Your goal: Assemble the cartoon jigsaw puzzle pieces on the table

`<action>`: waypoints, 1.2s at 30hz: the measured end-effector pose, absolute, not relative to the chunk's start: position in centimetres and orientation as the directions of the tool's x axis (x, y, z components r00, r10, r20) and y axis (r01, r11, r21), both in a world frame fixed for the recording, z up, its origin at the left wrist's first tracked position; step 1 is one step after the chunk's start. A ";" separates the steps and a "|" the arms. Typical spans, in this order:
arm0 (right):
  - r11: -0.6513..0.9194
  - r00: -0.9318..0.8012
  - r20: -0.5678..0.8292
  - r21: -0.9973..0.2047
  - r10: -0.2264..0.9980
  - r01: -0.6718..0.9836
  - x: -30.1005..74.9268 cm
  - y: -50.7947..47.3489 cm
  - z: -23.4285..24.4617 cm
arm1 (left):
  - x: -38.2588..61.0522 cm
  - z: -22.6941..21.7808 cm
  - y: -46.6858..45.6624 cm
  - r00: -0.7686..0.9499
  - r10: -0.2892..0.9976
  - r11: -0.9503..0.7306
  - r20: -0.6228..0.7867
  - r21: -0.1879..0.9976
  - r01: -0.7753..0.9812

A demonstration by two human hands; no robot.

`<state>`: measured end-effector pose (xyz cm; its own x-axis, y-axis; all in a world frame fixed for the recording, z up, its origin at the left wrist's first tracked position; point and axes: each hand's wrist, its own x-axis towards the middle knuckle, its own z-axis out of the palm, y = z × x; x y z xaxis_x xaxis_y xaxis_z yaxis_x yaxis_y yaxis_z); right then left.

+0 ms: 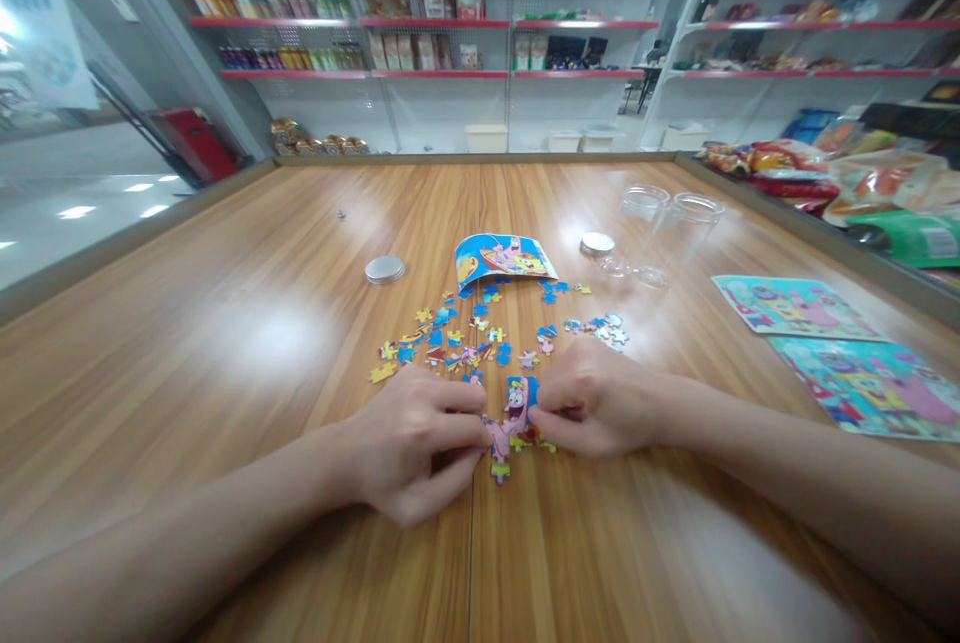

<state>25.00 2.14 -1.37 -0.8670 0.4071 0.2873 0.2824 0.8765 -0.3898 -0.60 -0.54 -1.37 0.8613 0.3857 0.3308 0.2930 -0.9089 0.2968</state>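
A small joined section of a jigsaw puzzle [516, 401], with a pink cartoon face on blue, lies on the table between my hands. My left hand [420, 438] is closed, its thumb and forefinger pinching the section's left edge. From the other side, my right hand [589, 398] grips its right edge with bent fingers; the fingertips partly hide the pieces there. Loose jigsaw pieces [454, 335] in blue, yellow and pink are scattered just beyond. Behind them a curved picture sheet [506, 258] stands bowed up from the table.
Two clear jars [637, 223] stand at the back right, near a silver lid [597, 243]. Another lid [385, 269] lies to the left. Two completed-looking picture sheets [799, 306] lie on the right. Packaged goods [892, 188] sit past the table's right edge; stocked shelves [435, 20] line the back.
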 end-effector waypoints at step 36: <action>0.928 -0.911 0.364 -0.369 0.193 0.049 25.6 2.0 -2.0 | -0.7 -2.2 -0.5 0.876 0.344 -0.899 0.339 0.387 0.204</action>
